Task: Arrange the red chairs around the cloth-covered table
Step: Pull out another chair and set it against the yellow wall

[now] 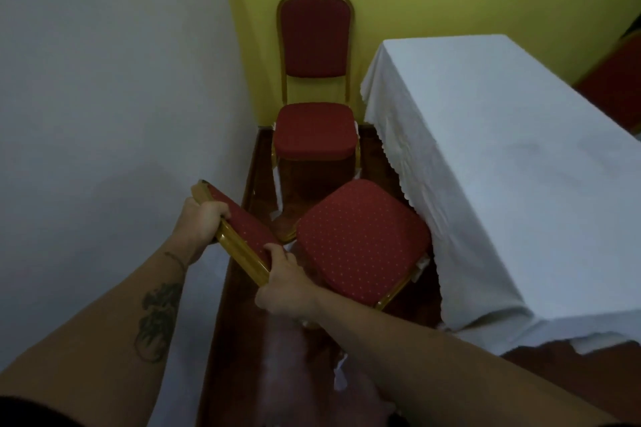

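Head view: the near chair (pixel 360 239) stands at the table (pixel 520 166)'s long left edge, its seat touching the hanging cloth. Pushed further, its frame could snag and drag that cloth. The left hand (pixel 204 218) and right hand (pixel 284 288) are both clamped on the backrest's top rail, the seat just beyond them.

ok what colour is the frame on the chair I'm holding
Gold, around a red dotted seat, on the held chair; it shows best in the head view.

Far chair (pixel 615 87) cut off, prob. red.
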`<state>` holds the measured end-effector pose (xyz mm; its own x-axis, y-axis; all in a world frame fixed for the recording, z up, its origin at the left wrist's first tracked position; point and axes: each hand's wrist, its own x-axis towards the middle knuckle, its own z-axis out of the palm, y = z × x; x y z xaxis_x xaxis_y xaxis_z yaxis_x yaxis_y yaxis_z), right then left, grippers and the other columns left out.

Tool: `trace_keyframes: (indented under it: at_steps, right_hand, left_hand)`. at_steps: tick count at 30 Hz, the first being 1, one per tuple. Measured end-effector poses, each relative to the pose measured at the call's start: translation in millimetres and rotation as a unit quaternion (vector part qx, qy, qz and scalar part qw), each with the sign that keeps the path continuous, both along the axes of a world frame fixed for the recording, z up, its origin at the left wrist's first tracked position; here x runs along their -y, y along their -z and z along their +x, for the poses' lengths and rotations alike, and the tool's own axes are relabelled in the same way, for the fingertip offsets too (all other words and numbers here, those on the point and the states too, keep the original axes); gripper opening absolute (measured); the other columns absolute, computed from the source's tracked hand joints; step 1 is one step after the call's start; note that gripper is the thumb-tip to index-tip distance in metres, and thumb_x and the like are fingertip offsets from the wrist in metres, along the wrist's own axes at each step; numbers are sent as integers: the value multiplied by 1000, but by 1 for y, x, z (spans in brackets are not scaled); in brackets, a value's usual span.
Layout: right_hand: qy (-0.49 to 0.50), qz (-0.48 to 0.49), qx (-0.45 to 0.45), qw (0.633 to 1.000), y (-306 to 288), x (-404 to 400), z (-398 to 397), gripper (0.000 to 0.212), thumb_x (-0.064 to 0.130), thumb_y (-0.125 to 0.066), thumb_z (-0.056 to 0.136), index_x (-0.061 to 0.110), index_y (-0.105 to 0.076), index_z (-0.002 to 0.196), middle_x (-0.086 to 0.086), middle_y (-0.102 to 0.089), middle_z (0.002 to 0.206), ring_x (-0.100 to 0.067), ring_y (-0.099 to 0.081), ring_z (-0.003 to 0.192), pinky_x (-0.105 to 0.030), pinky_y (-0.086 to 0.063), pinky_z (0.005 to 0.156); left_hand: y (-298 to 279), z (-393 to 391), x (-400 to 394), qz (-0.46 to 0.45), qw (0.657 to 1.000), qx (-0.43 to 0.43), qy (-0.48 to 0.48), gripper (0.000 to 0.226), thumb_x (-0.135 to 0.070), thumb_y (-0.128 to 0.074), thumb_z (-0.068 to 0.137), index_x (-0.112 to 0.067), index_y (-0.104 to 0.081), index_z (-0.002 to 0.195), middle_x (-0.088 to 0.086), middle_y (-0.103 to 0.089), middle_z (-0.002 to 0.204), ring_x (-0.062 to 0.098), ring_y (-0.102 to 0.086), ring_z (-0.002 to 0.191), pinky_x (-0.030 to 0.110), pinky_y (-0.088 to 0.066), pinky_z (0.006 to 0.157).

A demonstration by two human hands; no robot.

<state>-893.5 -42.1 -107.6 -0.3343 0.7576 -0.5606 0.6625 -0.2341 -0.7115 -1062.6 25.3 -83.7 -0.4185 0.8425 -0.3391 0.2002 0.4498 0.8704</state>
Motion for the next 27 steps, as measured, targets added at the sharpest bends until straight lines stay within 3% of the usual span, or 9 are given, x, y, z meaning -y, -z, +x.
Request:
trace_keyframes:
  at_steps: [7, 10, 13, 17, 22, 27]
  right_hand:
    - [121, -2, -3, 993, 0, 0, -55, 97, 13, -68, 78, 31, -21, 160, -10, -33, 156, -39, -37, 142, -50, -38, 117]
    - [159, -9, 0, 987, -3, -3, -63, 95, 11, -68, 80, 32, -22, 160, -10, -34, 156, -39, -37, 142, -51, -36, 118]
    - [195, -8, 3, 981, -5, -8, -62, 96, 10, -70, 81, 32, -22, 161, -11, -34, 155, -40, -38, 142, -50, -37, 118]
    - [231, -1, 8, 973, -6, -22, -52, 98, 11, -71, 80, 31, -21, 162, -10, -34, 154, -40, -41, 140, -53, -43, 113]
    - [242, 3, 1, 970, -4, -43, -44, 99, 13, -72, 77, 32, -22, 161, -10, -34, 152, -40, -43, 137, -55, -46, 110]
    - [263, 14, -7, 965, 2, -65, -32, 95, 11, -70, 79, 31, -24, 160, -8, -35, 150, -38, -43, 136, -54, -47, 110]
  left_hand:
    - [-2, -35, -33, 4, 995, 6, 95, 15, 2, -57, 77, -3, -54, 64, 12, -52, 59, 26, -53, 52, 31, -49, 56]
    - [-1, -40, -47, 10, 989, 10, 146, 4, -3, -61, 69, -2, -60, 72, 14, -56, 65, 27, -58, 59, 40, -52, 63]
    - [13, -42, -76, -8, 979, 6, 203, 30, -17, -66, 54, -8, -63, 82, 14, -62, 74, 31, -62, 68, 54, -56, 73]
    - [27, -29, -111, -21, 972, 26, 232, 81, -29, -68, 51, 10, -53, 120, 17, -63, 87, 35, -65, 72, 41, -55, 56]
    - [20, -11, -127, -18, 977, 24, 213, 58, -29, -66, 49, -1, -58, 100, 17, -67, 87, 34, -68, 72, 46, -58, 61]
    - [6, 13, -140, -4, 972, -2, 237, 21, -20, -61, 62, -13, -53, 80, 10, -59, 74, 30, -61, 67, 38, -49, 66]
